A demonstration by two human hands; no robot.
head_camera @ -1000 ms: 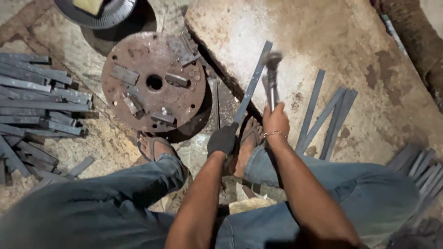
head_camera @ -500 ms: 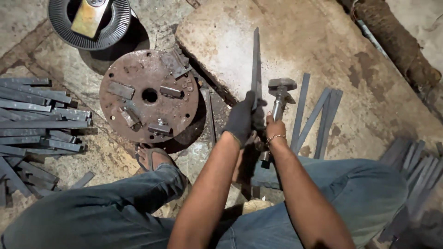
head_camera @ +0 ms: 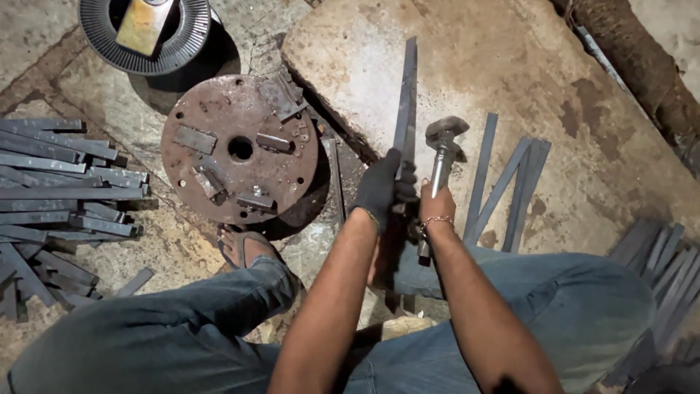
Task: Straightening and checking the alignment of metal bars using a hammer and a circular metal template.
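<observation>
Flat metal strip [head_camera: 405,95], long, narrow and dark grey, is lying with its far part on the stone slab [head_camera: 510,66] and is pointing away from the person, toward the far edge of the slab. Its near end is sitting inside the left hand [head_camera: 383,186], which is wearing a dark glove and is closing around the strip just at the near edge of the slab. The right hand [head_camera: 435,211], bare and with a thin bracelet on the wrist, is wrapping its grip around the handle of a hammer [head_camera: 443,149]; the worn metal head is hanging a little above the slab, just beside the strip on its right, and is not touching it.

As far as the view is showing, the strip is looking straight, with a slightly lighter flat face. Judging from how things are lying, the work is somewhere in the middle: a few similar strips [head_camera: 503,186] are resting on the slab to the right of the hammer, more [head_camera: 656,255] are lying beyond the right knee, and a big pile of strips [head_camera: 58,190] is waiting on the floor at the left. A rusty round plate [head_camera: 240,149] with small blocks on it is lying between the pile and the slab.
</observation>
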